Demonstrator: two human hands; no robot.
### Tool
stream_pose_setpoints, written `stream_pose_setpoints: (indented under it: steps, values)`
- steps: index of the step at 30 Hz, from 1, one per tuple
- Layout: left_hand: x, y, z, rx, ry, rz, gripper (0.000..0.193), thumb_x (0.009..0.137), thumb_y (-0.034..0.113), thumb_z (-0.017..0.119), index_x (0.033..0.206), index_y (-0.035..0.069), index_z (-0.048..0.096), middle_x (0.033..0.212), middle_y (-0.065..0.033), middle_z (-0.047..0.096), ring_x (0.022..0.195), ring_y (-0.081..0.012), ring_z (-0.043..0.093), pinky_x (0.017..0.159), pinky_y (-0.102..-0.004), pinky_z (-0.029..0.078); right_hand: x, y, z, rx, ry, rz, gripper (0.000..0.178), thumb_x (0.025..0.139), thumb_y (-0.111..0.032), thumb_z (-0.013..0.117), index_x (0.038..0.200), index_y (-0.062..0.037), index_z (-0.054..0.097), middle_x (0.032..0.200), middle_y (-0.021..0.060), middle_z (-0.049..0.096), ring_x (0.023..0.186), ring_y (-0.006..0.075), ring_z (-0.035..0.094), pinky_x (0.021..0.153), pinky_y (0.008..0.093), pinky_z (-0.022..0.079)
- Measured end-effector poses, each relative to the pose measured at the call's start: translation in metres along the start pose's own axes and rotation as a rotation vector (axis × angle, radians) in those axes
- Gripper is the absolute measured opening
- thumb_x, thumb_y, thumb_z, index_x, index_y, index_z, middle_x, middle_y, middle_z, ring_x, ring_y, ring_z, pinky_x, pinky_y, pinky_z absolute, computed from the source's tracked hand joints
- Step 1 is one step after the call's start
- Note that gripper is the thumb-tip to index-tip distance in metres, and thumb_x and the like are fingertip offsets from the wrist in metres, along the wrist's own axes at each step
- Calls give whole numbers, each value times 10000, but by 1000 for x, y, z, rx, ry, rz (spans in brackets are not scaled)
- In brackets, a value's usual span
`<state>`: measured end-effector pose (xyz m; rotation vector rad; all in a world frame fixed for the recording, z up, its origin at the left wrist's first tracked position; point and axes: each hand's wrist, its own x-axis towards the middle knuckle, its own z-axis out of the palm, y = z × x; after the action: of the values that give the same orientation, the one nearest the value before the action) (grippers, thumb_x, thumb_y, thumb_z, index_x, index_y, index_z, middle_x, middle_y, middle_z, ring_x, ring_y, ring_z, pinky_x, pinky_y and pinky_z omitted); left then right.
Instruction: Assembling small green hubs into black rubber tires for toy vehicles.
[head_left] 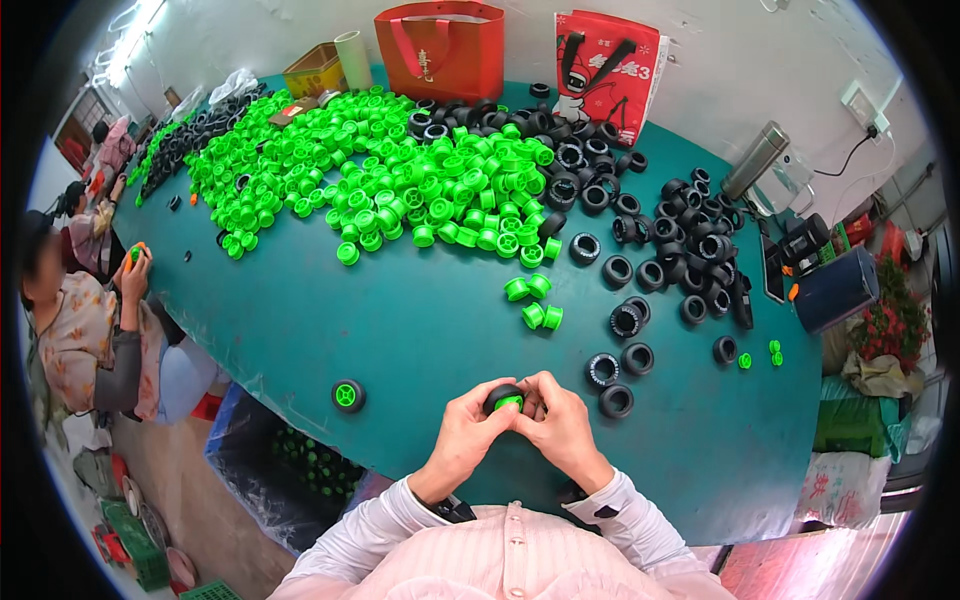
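Between my two hands, close to the table's near edge, is a toy wheel: a black rubber tyre (499, 395) partly around a bright green plastic hub (509, 403). My left hand (470, 420) grips it from the left, thumb pressed on the green hub. On the other side my right hand (556, 420) closes its fingers and thumb against the wheel; its fingertips are partly hidden. One assembled wheel (348, 396), black with a green spoked centre, lies on the table to the left. Nearest my right hand are several loose black tyres (616, 401).
A big heap of green hubs (380, 200) covers the back of the green table (430, 310). Black tyres (690, 240) pile up at the right, near a steel flask (756, 160). Red bags (440, 55) stand behind. A lined crate (300, 470) sits below left. Co-workers (95, 340) sit left.
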<state>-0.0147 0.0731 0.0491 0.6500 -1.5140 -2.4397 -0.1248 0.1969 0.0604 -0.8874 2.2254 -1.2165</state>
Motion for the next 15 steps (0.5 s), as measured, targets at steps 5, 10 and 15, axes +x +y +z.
stream_pose_setpoints:
  steps: [5, 10, 15]
  values:
    - [1, -4, 11, 39, 131, -27, 372, 984, 39, 600, 1340, -66, 573, 1099, -63, 661, 963, -101, 632, 872, -263, 554, -3, 4, 20, -16, 154, 33, 327, 807, -232, 782, 1016, -60, 599, 718, 67, 637, 645, 257, 658, 591, 375, 502]
    - [8, 4, 16, -20, 84, -24, 379, 1009, 70, 586, 1369, -46, 560, 1124, -66, 661, 981, -112, 642, 871, -284, 562, 4, 5, 16, -2, 209, 6, 382, 806, -273, 809, 1032, -61, 587, 695, 69, 618, 624, 236, 646, 580, 375, 496]
    - [21, 35, 11, -190, -149, 39, 480, 1043, 160, 583, 1475, -7, 455, 1257, -88, 636, 1143, -167, 639, 994, -369, 550, 21, -14, -39, 317, 12, -79, 434, 799, -133, 830, 1160, -25, 614, 803, -23, 596, 605, 59, 464, 567, 224, 401]
